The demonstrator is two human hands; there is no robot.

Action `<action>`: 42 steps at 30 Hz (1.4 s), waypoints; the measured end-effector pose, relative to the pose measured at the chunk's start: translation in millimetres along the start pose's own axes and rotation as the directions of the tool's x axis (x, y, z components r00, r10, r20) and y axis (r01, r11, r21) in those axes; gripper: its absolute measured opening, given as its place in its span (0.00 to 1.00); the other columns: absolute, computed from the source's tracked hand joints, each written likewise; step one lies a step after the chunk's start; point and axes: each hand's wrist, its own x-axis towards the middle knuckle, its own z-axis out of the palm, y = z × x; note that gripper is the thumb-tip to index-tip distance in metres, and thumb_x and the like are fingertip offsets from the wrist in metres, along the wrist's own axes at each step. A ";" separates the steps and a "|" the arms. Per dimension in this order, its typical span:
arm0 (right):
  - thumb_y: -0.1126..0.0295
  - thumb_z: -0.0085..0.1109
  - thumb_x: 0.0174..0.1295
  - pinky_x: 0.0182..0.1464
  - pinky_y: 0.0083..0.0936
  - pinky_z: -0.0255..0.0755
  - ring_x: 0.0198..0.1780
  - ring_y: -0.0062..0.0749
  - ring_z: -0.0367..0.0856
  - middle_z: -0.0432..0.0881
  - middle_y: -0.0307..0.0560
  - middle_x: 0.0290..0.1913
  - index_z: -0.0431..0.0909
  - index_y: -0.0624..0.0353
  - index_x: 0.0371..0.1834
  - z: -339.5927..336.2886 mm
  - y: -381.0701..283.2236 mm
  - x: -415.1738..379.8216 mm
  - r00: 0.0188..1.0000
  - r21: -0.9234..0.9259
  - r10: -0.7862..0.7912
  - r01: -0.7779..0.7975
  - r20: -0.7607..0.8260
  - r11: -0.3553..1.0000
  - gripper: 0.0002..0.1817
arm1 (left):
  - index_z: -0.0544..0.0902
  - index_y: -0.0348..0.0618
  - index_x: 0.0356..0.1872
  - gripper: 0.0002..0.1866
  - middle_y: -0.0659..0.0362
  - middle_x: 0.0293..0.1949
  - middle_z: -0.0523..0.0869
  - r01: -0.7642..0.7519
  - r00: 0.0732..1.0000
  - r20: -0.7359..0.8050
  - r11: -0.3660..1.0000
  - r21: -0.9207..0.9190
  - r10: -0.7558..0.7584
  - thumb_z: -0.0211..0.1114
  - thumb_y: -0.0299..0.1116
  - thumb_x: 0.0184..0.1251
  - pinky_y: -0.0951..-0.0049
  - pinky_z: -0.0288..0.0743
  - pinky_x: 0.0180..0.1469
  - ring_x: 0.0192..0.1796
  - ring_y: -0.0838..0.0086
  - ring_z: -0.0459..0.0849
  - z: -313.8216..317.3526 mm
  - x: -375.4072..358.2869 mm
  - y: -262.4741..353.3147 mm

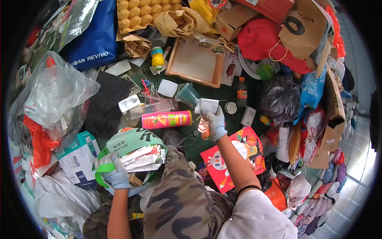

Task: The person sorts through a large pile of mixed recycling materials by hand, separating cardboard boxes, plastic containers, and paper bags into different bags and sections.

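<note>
My gloved left hand (pixel 116 175) is closed on the rim and strap of a green bag (pixel 128 140). Folded papers and cardboard (pixel 144 160) are packed inside that bag, beside my knee. Farther out, my gloved right hand (pixel 217 125) pinches a small white piece of paper (pixel 207 105). Just below those fingers lies an orange-and-white patterned piece (pixel 204 128), partly covered by the hand. A pink snack canister (pixel 167 119) rests on its side between the two hands. Right of my right hand are a round white lid (pixel 230 107) and a small white box (pixel 248 116).
Piled items surround the dark green surface: a blue shopping bag (pixel 93 40), egg trays (pixel 145 14), a shallow framed box (pixel 197 61), an orange drink bottle (pixel 242 92) and a black plastic bag (pixel 280 97). A red printed sheet (pixel 217 161) lies under my right forearm.
</note>
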 end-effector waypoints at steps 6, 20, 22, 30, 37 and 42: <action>0.76 0.66 0.51 0.35 0.17 0.74 0.35 0.21 0.79 0.82 0.40 0.35 0.75 0.59 0.43 114.7 -69.9 -65.9 0.723 0.005 0.055 -0.081 0.688 0.997 0.15 | 0.78 0.43 0.25 0.10 0.56 0.27 0.79 -0.019 1.000 -0.005 0.996 0.083 0.019 0.51 0.36 0.60 0.53 0.58 0.61 0.34 0.63 0.77 3.7 -8.8 -9.9; 0.69 0.49 0.53 0.38 0.34 0.74 0.38 0.40 0.79 0.75 0.51 0.38 0.76 0.56 0.33 223.5 2.9 -143.3 -0.301 0.239 0.234 0.936 0.924 0.260 0.08 | 0.71 0.36 0.46 0.16 0.47 0.49 0.73 0.213 0.711 -0.240 0.528 -0.822 -0.661 0.45 0.38 0.68 0.61 0.62 0.61 0.54 0.59 0.71 -13.3 -34.9 9.0; 0.69 0.50 0.53 0.39 0.34 0.74 0.40 0.41 0.79 0.75 0.53 0.39 0.76 0.58 0.34 226.1 3.3 -148.1 -0.249 0.243 0.203 0.969 0.947 0.052 0.09 | 0.74 0.32 0.44 0.26 0.45 0.46 0.76 0.090 0.931 -0.317 0.956 -0.278 -0.180 0.39 0.49 0.72 0.56 0.64 0.56 0.51 0.56 0.74 -24.0 -23.8 17.2; 0.66 0.50 0.51 0.38 0.33 0.72 0.40 0.36 0.77 0.75 0.45 0.37 0.74 0.52 0.32 201.4 -39.8 -143.9 -0.582 0.535 0.046 0.773 0.812 0.340 0.07 | 0.63 0.41 0.61 0.26 0.46 0.64 0.60 0.127 0.922 -0.231 0.806 -0.578 -0.311 0.40 0.49 0.72 0.58 0.60 0.65 0.63 0.57 0.65 -22.5 -48.6 10.2; 0.62 0.53 0.51 0.32 0.34 0.72 0.34 0.34 0.77 0.73 0.40 0.33 0.71 0.50 0.30 195.8 -48.2 -145.5 -0.539 0.356 0.201 0.749 0.818 0.560 0.07 | 0.60 0.35 0.62 0.36 0.47 0.60 0.66 0.219 0.776 -0.008 0.282 -0.934 -0.631 0.47 0.57 0.66 0.62 0.60 0.65 0.63 0.64 0.66 -52.4 -18.4 38.4; 0.63 0.54 0.54 0.32 0.35 0.72 0.34 0.40 0.77 0.73 0.41 0.34 0.71 0.51 0.33 215.7 -76.7 -153.2 -0.648 0.517 0.110 0.687 0.754 0.511 0.08 | 0.65 0.35 0.59 0.31 0.48 0.59 0.67 0.224 0.732 -0.017 0.264 -0.938 -0.681 0.48 0.53 0.68 0.66 0.66 0.59 0.59 0.65 0.70 -62.3 -23.9 22.5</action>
